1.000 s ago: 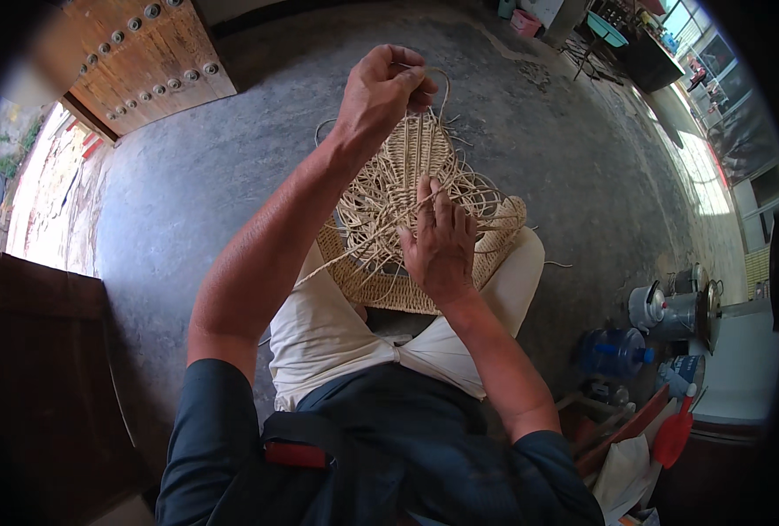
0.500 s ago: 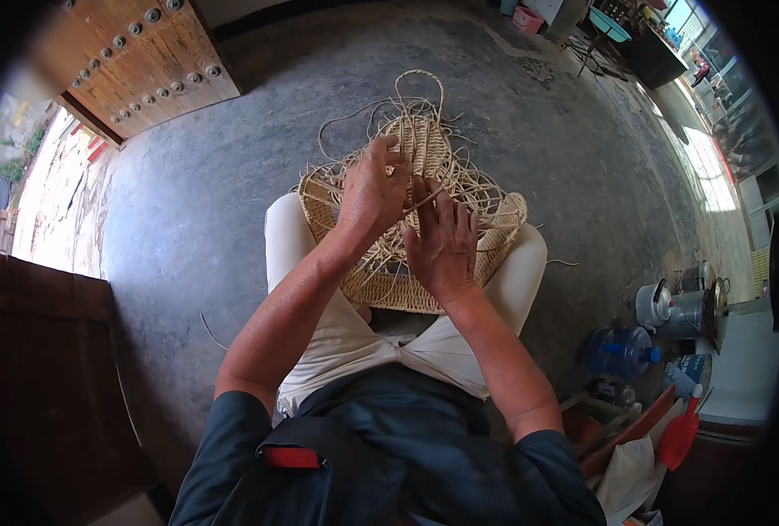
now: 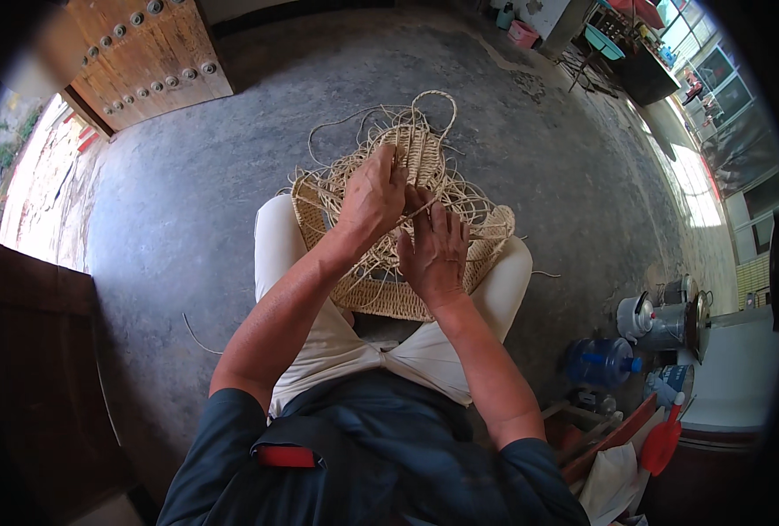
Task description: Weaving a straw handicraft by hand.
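The weave (image 3: 422,156) sits at your lap's (image 3: 508,279) far edge. Your right hand (image 3: 435,263) lies over it, fingers apart; whether your left hand (image 3: 374,195) clamps anything, I can't tell. Loose cords (image 3: 475,201) crowd both: one could snag and, pulled hard, skew the rows.

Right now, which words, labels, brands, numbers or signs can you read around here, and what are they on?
No readable text anywhere.
Blue container at the right: any markings are too small and blurred to read.
Woven fibre piece: no lettering shows.
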